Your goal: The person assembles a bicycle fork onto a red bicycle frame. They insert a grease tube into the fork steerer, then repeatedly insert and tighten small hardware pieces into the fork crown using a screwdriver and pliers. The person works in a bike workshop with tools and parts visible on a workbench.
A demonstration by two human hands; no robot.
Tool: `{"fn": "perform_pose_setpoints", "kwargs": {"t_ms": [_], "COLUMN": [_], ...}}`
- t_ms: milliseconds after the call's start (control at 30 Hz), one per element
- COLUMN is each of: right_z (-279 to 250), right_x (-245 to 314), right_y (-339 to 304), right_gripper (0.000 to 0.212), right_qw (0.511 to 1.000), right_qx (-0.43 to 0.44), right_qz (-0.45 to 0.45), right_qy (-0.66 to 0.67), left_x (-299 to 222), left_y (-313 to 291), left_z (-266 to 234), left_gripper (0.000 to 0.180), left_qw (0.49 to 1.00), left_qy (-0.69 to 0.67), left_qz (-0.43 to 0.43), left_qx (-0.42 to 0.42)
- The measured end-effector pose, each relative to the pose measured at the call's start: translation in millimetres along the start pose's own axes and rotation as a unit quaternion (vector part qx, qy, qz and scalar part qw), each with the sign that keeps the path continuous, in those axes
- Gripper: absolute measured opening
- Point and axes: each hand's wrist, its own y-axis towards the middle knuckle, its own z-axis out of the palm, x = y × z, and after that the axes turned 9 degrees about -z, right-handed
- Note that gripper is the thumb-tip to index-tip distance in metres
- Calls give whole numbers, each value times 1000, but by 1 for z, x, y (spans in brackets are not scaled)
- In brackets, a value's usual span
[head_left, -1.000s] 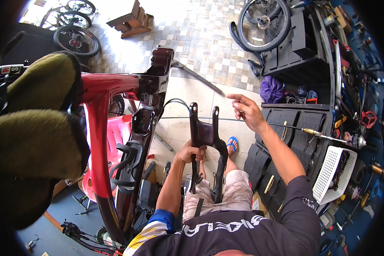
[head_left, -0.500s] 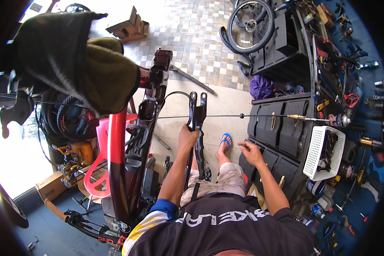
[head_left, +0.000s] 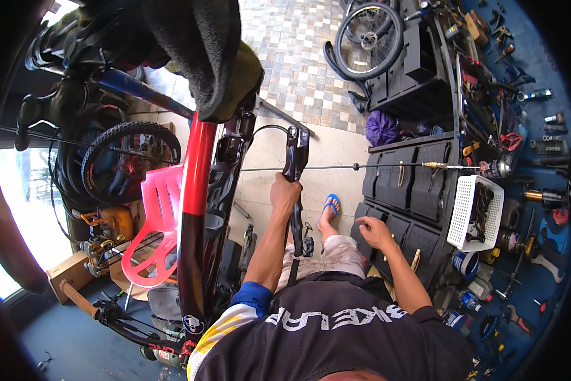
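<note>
My left hand (head_left: 286,192) is wrapped round a glossy black forked bicycle frame part (head_left: 296,155), probably a rear swingarm, below its two upper prongs. The part stands roughly upright in front of my shorts. To its left is a bicycle frame (head_left: 200,159) in red and dark maroon, with a dark olive cloth (head_left: 238,79) draped over its upper end. My right hand (head_left: 377,233) hovers beside the black cabinet, fingers loosely bent and apart, with nothing visible in it. A thin dark cable or rod (head_left: 336,167) crosses behind the swingarm.
At right, a black cabinet (head_left: 396,181) carries a white basket (head_left: 458,216) of dark parts, beside a blue panel hung with tools. A wheel (head_left: 369,41) leans at the back. On the left are a pink plastic chair (head_left: 165,197), tyres (head_left: 130,155) and a handlebar (head_left: 79,297).
The view has shifted, and the bicycle frame and cloth now appear farther right. The swingarm leans slightly differently in my left hand. My right hand has hardly moved.
</note>
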Motion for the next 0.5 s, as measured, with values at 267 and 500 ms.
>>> {"fn": "perform_pose_setpoints", "kwargs": {"t_ms": [267,500], "right_z": [-3,2], "right_x": [-13,-17], "right_y": [-18,-31], "right_gripper": [31,30], "right_qw": [999,999], "right_qx": [16,5], "right_qz": [20,29], "right_qy": [-39,-30], "left_x": [-2,1], "left_y": [1,-7], "left_z": [-2,-5], "left_gripper": [41,43], "left_qw": [1000,1000], "left_qy": [-6,-3], "left_qz": [0,-5], "left_qx": [-2,0]}}
